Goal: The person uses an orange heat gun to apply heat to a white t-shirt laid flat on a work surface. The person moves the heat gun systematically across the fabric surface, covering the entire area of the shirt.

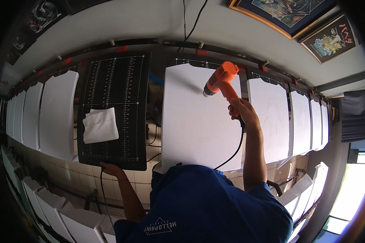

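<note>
So the heat gun [222, 76] looks like smooth orange plastic with a bit of a sheen, and its nozzle [207, 90] reads as bare metal. The cord [241, 139] is black and rubbery-looking. The black board [113, 89] is pretty matt, and the folded cloth [100, 126] on it is soft, dull white fabric. The big white sheet [198, 125] looks like smooth matt cloth too. Blue shirt [190, 202]: plain matt fabric.

Bare R hand [246, 113] extended fwd, fingers [232, 112] curled tight; bare R forearm [255, 160] nearly straight fwd from short blue cloth sleeve [267, 206]. Bare L hand [112, 171] nearer torso, out to L, fingers partly hidden; bare L forearm [131, 199] angled fwd-L.
</note>
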